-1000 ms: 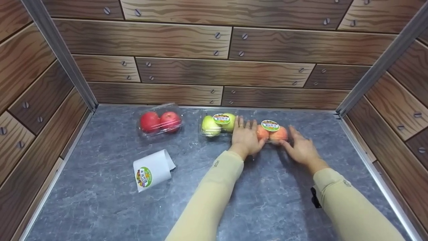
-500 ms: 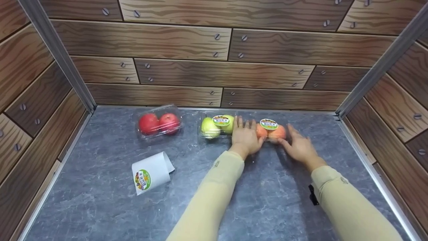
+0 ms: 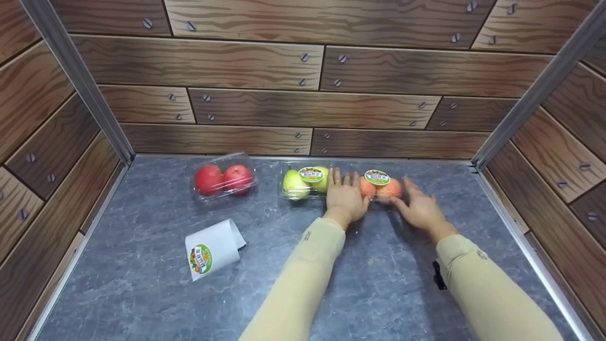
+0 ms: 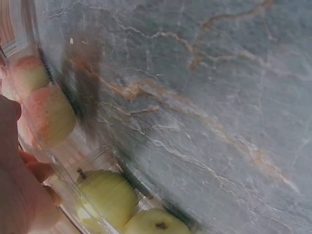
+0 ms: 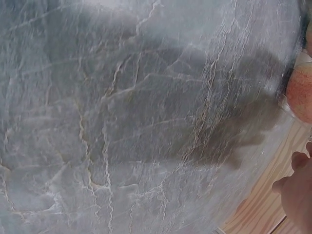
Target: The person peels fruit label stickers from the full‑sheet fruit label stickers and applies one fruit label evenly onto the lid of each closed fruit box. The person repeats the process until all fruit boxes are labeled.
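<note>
Two clear plastic boxes of fruit stand side by side near the back wall. The right-hand box holds peach-like red-and-yellow fruits (image 3: 389,190) under a round label (image 3: 377,177). The other holds yellow-green fruits (image 3: 297,185), like pears or green apples, and bears a matching label (image 3: 311,174). My left hand (image 3: 345,196) lies with straight fingers where the two boxes meet, partly covering both. My right hand (image 3: 419,206) touches the right end of the peach-coloured fruit's box, thumb toward its front, fingers extended. In the left wrist view both fruit kinds show, peach-coloured ones (image 4: 51,116) and green ones (image 4: 108,197).
Farther left stands a clear box of red apples (image 3: 208,180), with no label visible on it. In front of it a curled white label sheet (image 3: 213,241) carries one round sticker. Wood-patterned walls (image 3: 246,106) and metal edges enclose the grey marbled table (image 3: 142,303).
The box of peach-coloured fruit and my right hand have shifted slightly left, toward the green fruit's box. My left hand stays between them. The whole view has tilted a little.
</note>
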Available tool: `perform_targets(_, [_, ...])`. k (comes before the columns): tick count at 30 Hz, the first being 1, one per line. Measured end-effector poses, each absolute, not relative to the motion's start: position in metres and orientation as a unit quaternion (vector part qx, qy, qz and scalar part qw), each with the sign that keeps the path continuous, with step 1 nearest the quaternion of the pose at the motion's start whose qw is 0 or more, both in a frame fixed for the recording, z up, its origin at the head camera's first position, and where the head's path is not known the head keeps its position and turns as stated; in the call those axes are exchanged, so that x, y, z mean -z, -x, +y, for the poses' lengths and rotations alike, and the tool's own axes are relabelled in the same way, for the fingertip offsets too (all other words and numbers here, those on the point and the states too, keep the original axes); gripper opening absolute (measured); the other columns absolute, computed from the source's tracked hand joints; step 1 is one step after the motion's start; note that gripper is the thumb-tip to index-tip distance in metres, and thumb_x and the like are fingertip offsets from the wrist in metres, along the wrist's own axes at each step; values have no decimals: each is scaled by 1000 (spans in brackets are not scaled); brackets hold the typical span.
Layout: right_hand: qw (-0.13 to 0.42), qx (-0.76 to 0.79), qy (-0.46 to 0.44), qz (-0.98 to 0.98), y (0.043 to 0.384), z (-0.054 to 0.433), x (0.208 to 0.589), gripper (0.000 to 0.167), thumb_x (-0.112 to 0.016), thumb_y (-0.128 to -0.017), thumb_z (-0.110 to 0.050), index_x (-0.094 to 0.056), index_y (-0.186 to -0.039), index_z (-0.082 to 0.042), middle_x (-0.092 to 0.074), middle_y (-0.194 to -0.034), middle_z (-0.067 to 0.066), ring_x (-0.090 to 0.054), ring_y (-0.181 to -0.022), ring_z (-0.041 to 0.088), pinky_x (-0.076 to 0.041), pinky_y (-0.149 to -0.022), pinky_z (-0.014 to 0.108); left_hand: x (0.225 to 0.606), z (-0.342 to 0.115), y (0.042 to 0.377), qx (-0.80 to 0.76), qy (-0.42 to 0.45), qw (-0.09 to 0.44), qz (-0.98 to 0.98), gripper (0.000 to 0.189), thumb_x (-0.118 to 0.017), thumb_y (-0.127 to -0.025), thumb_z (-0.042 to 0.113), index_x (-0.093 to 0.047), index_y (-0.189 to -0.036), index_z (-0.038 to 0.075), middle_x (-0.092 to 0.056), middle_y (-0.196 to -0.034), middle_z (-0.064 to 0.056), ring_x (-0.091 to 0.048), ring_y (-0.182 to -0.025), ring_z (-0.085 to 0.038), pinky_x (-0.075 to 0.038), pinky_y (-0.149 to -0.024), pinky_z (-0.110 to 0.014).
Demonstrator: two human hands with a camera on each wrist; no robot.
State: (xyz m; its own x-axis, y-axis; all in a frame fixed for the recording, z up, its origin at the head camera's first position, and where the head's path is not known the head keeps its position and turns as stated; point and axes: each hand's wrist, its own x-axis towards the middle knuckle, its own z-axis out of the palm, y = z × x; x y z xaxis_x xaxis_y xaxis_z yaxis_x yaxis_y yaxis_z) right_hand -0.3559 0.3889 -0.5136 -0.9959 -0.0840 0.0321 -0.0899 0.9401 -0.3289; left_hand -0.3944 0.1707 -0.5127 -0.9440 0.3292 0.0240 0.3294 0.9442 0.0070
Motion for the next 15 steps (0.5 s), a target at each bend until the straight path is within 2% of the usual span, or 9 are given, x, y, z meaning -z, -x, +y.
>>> perform_targets(8, [7,-153,-13,-988,348,380,512,88,-49,-109,-52,-17,-165,7,-26,-164,37,-26,-152,57,-10,-119,79,510,163,381,21,169,50,-984,77,-42,-106,64,-40,-165,14,-50,-162,-5,-27,-159,-37,-6,-131,-52])
perform_targets(15, [24,-158,3,-987,342,379,503,86,-46,-110,-50,-15,-166,8,-21,-167,37,-20,-154,57,-5,-120,78,494,149,372,33,171,67,-983,81,-41,-105,66,-37,-166,13,-46,-165,-5,-28,-159,-34,-7,-131,-51])
